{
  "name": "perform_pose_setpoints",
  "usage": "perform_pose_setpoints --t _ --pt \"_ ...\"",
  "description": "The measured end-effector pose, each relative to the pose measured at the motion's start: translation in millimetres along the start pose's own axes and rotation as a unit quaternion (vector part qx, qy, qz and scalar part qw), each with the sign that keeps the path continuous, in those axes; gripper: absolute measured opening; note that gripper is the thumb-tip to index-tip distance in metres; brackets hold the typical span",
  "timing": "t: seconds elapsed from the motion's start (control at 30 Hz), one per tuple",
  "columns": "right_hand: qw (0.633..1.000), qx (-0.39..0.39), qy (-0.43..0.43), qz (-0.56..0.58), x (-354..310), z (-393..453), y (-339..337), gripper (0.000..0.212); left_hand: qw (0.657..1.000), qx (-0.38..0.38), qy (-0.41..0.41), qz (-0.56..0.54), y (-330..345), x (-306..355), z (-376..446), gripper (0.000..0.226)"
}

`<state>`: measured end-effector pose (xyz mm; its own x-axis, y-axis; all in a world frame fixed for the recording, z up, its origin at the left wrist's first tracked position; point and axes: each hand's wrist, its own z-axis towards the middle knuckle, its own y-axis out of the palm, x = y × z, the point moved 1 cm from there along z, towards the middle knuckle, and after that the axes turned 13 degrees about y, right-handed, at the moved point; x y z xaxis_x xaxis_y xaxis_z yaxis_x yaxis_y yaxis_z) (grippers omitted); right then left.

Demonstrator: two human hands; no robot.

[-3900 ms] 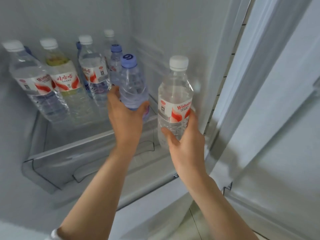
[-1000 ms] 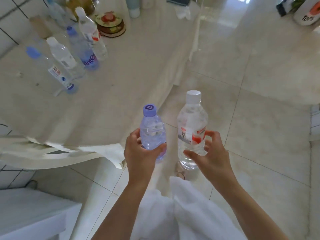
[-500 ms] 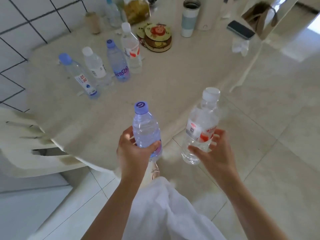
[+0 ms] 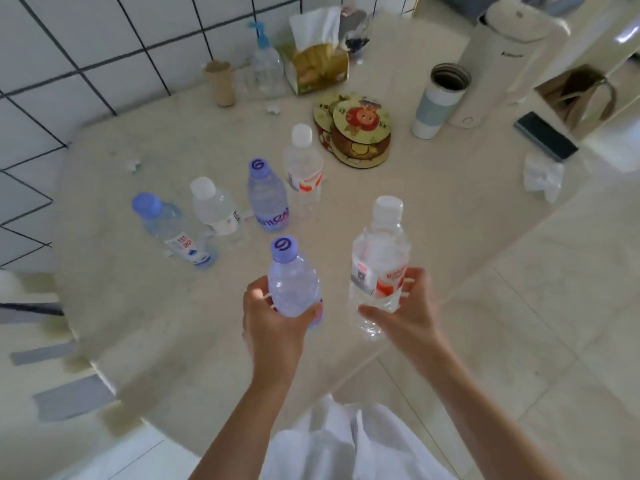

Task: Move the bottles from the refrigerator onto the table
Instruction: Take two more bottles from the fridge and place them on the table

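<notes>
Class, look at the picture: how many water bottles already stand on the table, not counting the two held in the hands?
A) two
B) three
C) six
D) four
D: four bottles stand in a row on the table, from the blue-capped bottle to the red-labelled bottle, while the left hand and right hand each hold another.

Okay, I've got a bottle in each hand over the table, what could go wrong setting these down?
1. The four bottles already standing sit close together just beyond the left hand; its purple-capped bottle might knock one over.
2. The right hand holds the tall white-capped bottle near the table edge; set down there, it may tip off onto the floor.
</notes>
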<state>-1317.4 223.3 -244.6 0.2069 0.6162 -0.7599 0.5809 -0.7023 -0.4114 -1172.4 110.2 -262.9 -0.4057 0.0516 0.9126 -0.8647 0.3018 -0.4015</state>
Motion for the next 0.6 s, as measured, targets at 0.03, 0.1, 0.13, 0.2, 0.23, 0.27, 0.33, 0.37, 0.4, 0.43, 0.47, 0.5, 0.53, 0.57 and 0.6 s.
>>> perform_pose_setpoints --t 0.03,0.1,0.13,0.2,0.23,0.27,0.33,0.37,0.4,0.43,0.47,0.5,0.53,0.57,0.6 --pt "1.000 0.001 -0.006 -0.007 -7 10 6 0.061 1.000 0.004 0.005 0.007 5 0 12 0.057" --pt "1.000 -0.010 -0.015 -0.008 -19 28 17 0.060 0.999 0.016 0.016 0.022 14 0 30 0.067" --pt "1.000 -0.021 -0.019 0.000 -24 36 22 0.059 0.999 0.023 0.019 0.028 19 0 38 0.069" --pt "0.998 -0.041 -0.026 0.026 -31 54 33 0.059 0.998 0.038 0.018 0.036 28 0 52 0.068" --pt "0.998 -0.049 -0.031 0.033 -35 63 39 0.059 0.998 0.047 0.016 0.041 33 -1 59 0.067" --pt "0.997 -0.054 -0.035 0.037 -39 72 44 0.059 0.998 0.054 0.015 0.042 38 0 64 0.066" --pt "0.996 -0.066 -0.041 0.037 -44 90 52 0.059 0.996 0.076 0.023 0.040 48 -1 73 0.066" --pt "0.996 -0.071 -0.044 0.033 -46 99 55 0.059 0.995 0.090 0.029 0.037 52 -1 76 0.067" --pt "0.996 -0.074 -0.051 0.026 -48 107 58 0.060 0.994 0.102 0.031 0.036 56 -1 79 0.067" --pt "0.995 -0.082 -0.059 0.020 -49 116 60 0.062 0.992 0.114 0.028 0.038 60 -1 83 0.065" --pt "0.993 -0.094 -0.066 0.022 -50 125 62 0.065 0.992 0.122 0.021 0.040 65 -2 88 0.063" --pt "0.992 -0.103 -0.069 0.029 -49 132 64 0.067 0.991 0.124 0.016 0.043 69 -2 90 0.061" --pt "0.990 -0.115 -0.077 0.032 -50 142 66 0.070 0.990 0.137 0.011 0.043 75 -3 94 0.060" --pt "0.988 -0.126 -0.085 0.032 -50 148 67 0.072 0.988 0.150 0.013 0.040 79 -5 96 0.060" --pt "0.987 -0.130 -0.091 0.033 -48 151 68 0.073 0.987 0.155 0.020 0.038 82 -8 97 0.060"
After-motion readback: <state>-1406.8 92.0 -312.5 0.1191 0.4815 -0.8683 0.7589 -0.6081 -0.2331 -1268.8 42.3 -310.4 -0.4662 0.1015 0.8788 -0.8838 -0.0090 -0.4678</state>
